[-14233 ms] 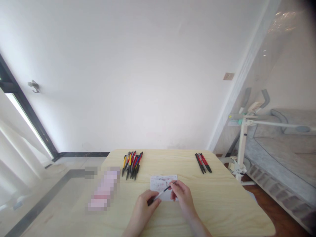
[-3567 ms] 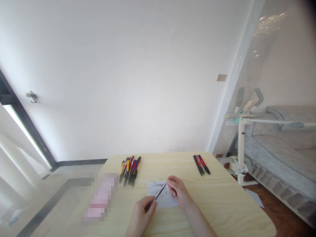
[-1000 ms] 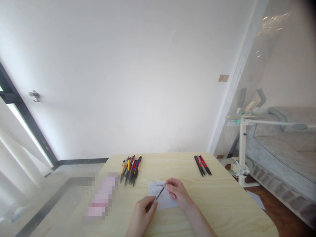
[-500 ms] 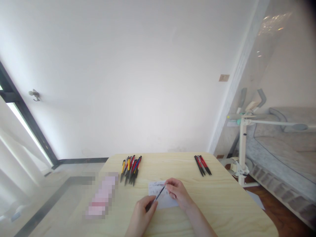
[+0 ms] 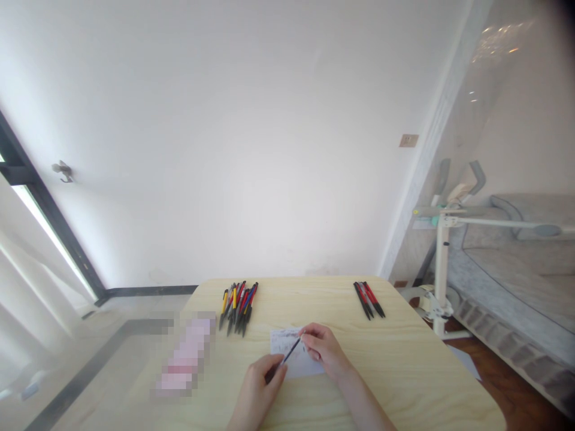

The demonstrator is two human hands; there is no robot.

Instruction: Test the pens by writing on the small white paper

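A thin dark rod that looks like a pen refill (image 5: 291, 349) slants up to the right between my two hands, over a sheet of paper. My left hand (image 5: 263, 378) is closed round its lower end; something dark shows inside the curled fingers, but its shape is hidden. With thumb and fingertips, my right hand (image 5: 324, 348) pinches the upper end, where a small pale tip sticks out. Beneath both hands lies the white paper (image 5: 305, 366), with dark scribbled marks along its upper part, partly covered by the right hand.
At the back left of the wooden table (image 5: 404, 371) lies a loose bunch of pens (image 5: 238, 305) in yellow, red, blue and grey. Several red and grey pens (image 5: 369, 299) lie side by side at the back right. A blurred pink item (image 5: 186, 356) is at the left edge.
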